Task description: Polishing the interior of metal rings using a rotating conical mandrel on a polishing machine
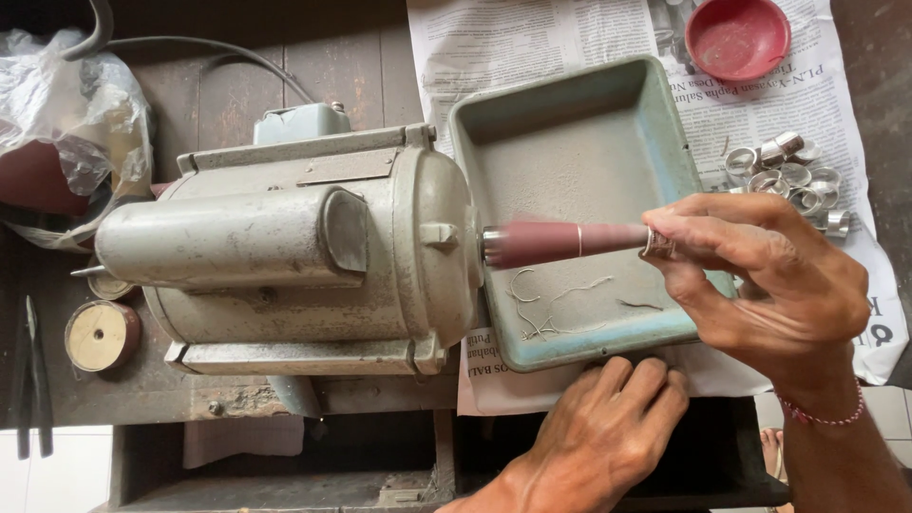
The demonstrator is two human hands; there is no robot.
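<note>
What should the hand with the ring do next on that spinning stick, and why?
Probably slide the ring a little further along the spindle. The right hand pinches it at the thin tip, and the spindle looks blurred, so it seems to be spinning. The left hand rests flat by the tray, holding nothing.

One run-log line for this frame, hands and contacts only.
right hand: holds ring at spindle tip | left hand: resting on newspaper beside tray | motor: left
</note>
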